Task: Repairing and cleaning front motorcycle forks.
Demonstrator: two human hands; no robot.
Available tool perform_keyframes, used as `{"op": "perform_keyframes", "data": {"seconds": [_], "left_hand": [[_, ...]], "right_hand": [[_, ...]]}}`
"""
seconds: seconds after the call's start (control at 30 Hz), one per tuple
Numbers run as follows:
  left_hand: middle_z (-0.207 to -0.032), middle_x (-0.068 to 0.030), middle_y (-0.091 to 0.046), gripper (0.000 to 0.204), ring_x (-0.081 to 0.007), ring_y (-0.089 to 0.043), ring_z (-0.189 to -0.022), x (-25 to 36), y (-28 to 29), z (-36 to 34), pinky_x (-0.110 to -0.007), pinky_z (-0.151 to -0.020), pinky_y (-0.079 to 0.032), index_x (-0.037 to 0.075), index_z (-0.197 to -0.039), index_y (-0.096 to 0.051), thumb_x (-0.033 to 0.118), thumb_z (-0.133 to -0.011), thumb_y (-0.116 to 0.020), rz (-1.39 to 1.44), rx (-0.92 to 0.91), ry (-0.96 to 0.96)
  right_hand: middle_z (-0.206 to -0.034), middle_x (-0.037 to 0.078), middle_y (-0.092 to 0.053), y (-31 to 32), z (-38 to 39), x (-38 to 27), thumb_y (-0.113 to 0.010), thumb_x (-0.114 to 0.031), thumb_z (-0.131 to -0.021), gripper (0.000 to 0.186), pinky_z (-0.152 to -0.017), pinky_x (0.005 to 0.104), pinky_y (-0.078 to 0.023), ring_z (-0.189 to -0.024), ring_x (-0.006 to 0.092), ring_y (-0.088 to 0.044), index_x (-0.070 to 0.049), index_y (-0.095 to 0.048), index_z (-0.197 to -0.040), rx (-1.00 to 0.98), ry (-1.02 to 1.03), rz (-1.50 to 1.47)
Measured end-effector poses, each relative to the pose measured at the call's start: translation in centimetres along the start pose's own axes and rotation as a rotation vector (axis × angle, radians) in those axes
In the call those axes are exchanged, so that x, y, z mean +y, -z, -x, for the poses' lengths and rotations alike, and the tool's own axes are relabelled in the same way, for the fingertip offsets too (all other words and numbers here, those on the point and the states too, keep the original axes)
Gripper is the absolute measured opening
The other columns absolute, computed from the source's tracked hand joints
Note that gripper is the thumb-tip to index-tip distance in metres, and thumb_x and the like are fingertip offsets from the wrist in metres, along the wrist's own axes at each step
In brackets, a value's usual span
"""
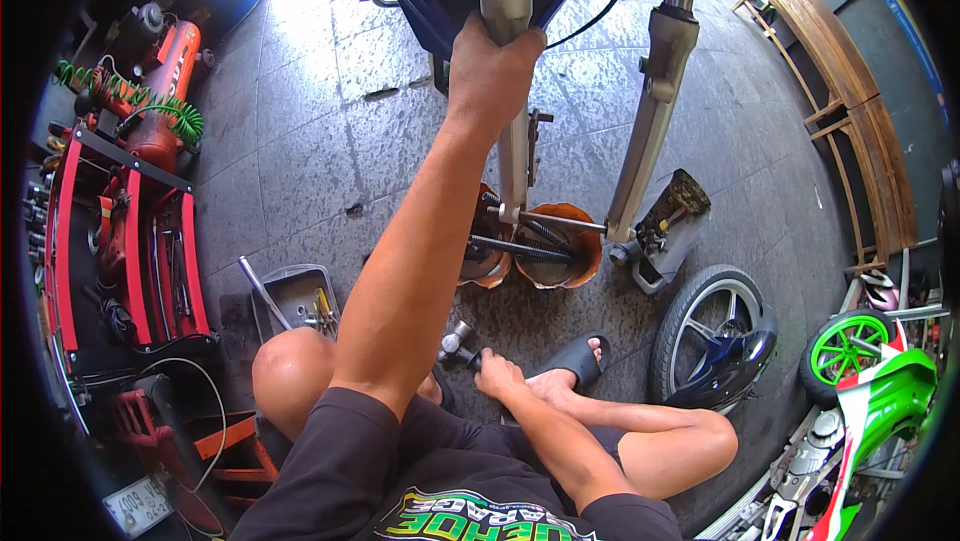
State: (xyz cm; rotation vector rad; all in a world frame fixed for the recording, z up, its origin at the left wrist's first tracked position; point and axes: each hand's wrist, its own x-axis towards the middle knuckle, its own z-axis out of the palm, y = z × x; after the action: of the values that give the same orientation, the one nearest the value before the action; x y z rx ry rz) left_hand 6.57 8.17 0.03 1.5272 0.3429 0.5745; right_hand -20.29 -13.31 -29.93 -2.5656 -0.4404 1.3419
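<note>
My left hand [492,76] is wrapped round the upper end of the silver lower tube of the left fork leg [513,156], just beneath its shiny upper tube. The right fork leg [645,126] hangs parallel to it, and a metal axle rod [560,221] joins the two at the bottom. Low near my crossed legs, my right hand [497,373] is closed on the dark handle of a hammer [455,338], its metal head pointing up and left. Below the forks stand orange-rimmed tubs [590,276] with dark coil springs [510,247] lying in them.
A motorcycle wheel [668,346] with a dark fender lies at right, near a grey tray [655,276] of parts. A tool tray [290,276] sits left, beside a red tool rack [135,251] and red compressor [170,91]. A wooden bench [870,131] and green motorbike [890,396] line the right.
</note>
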Motion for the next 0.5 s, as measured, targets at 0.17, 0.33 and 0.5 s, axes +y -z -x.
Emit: {"op": "perform_keyframes", "data": {"seconds": [0.17, 0.33, 0.5], "left_hand": [[-0.084, -0.0076, -0.066, 0.037, -0.0161, -0.063, -0.072, 1.7, 1.5, -1.9, -0.032, -0.064, -0.050, 0.001, -0.101, -0.067, 0.027, -0.079, -0.080, 0.078, -0.183, 0.097], [-0.071, -0.0064, -0.065, 0.029, -0.0134, -0.061, -0.058, 2.3, 0.6, -3.2, -0.028, -0.053, -0.049, -0.001, -0.092, -0.069, 0.023, -0.079, -0.080, 0.275, -0.193, 0.005], [-0.075, -0.0088, -0.067, 0.034, -0.0155, -0.066, -0.063, 2.5, 0.3, -3.9, -0.028, -0.058, -0.052, -0.003, -0.091, -0.067, 0.025, -0.078, -0.081, 0.203, -0.101, -0.136]], "right_hand": [[-0.113, 0.029, -0.067, 2.8, 2.1, -1.8, -0.066, -0.040, -0.087, 0.052, -0.092, 0.0509, -0.050, -0.109, 0.0418, -0.065, 0.000, -0.054, -0.117, -0.062, -0.020, -0.012], [-0.096, 0.028, -0.070, 9.9, 9.7, -2.1, -0.070, -0.036, -0.087, 0.046, -0.079, 0.0484, -0.051, -0.092, 0.0416, -0.069, 0.006, -0.058, -0.103, -0.159, -0.022, -0.425], [-0.084, 0.029, -0.066, 18.6, 16.9, -4.0, -0.069, -0.027, -0.089, 0.036, -0.070, 0.0534, -0.049, -0.083, 0.0488, -0.064, 0.003, -0.059, -0.106, 0.563, 0.250, -0.330]]}}
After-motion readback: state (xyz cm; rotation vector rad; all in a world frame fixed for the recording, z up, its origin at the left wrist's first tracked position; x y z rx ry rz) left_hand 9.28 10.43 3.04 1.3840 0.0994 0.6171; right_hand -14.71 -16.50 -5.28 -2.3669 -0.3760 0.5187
